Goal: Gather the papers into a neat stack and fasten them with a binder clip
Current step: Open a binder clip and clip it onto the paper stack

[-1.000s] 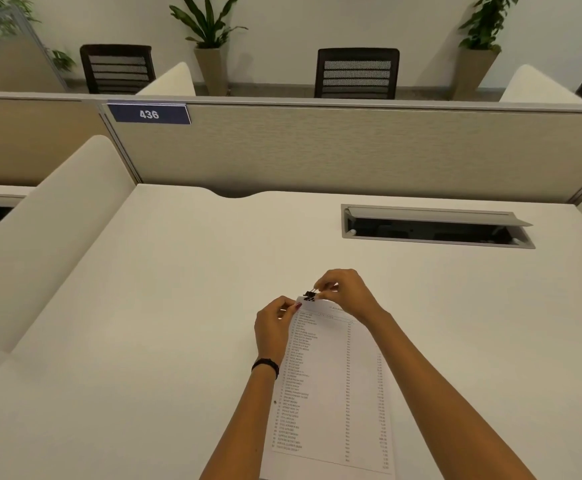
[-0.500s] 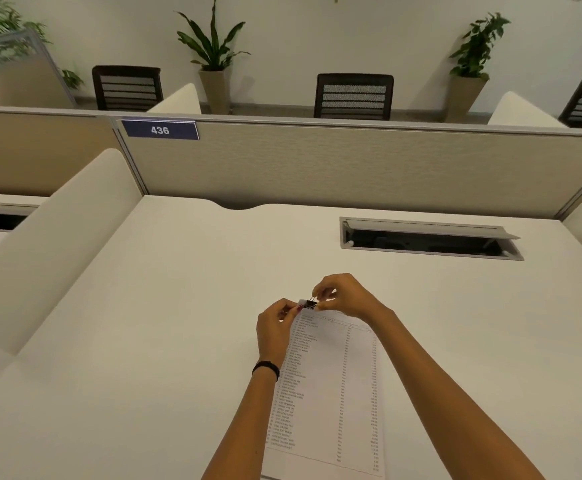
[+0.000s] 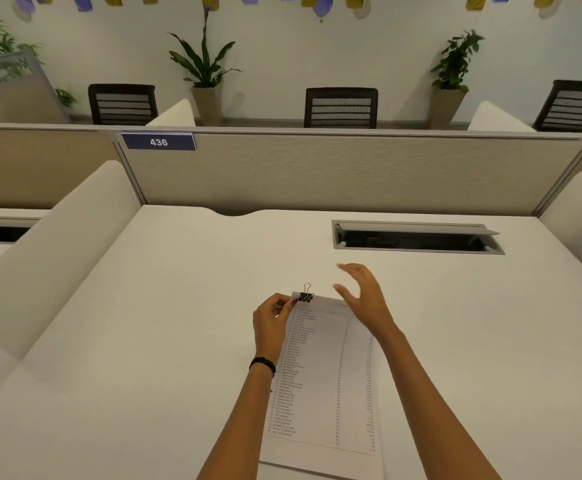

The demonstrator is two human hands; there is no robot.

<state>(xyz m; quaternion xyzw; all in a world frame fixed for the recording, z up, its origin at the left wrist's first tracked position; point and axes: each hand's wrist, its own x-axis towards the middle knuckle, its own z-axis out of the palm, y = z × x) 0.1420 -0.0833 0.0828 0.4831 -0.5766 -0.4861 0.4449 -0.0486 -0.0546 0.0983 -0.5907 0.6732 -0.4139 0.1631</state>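
Observation:
A stack of printed papers lies lengthwise on the white desk in front of me. A small black binder clip sits clamped on the stack's top left corner, one wire handle standing up. My left hand pinches the papers' top left edge just beside the clip. My right hand hovers above the top right of the stack with fingers spread, holding nothing and apart from the clip.
An open cable tray is sunk into the desk behind my right hand. A beige partition with a "436" label closes the far edge. Padded side dividers flank the desk left and right.
My right hand has let go of the binder clip and lifted away to the right with fingers opening. The clip stays on the corner. My left hand keeps its pinch.

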